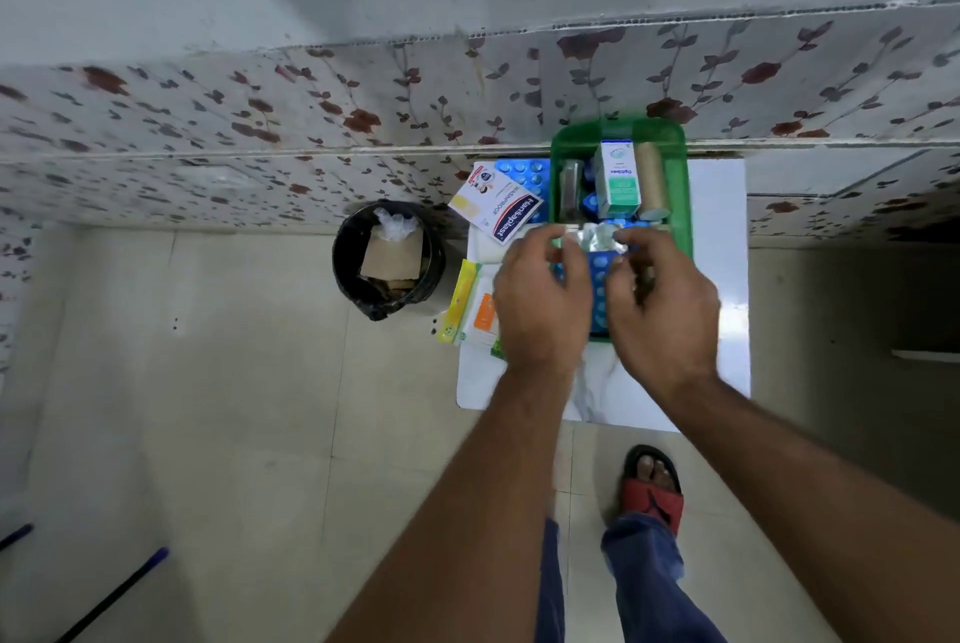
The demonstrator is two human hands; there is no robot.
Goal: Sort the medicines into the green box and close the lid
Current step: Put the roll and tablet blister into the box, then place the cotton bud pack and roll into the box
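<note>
1. Hands: a blue blister strip (598, 289) is pinched between the left hand (540, 302) and right hand (662, 310), above the box's (688, 206) near end.
2. Risk, as judged: the strip could be dropped outside if released early.
3. A plaster pack (496, 206) and sachets (467, 304) are left at the table's (719, 279) left edge.

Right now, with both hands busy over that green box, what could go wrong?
The yellow packet overhangs the left edge of the white table and might slide to the floor. The plaster box and the blue pill strip lie outside the green box and could be forgotten. The box looks crowded, so its lid may not shut.
</note>
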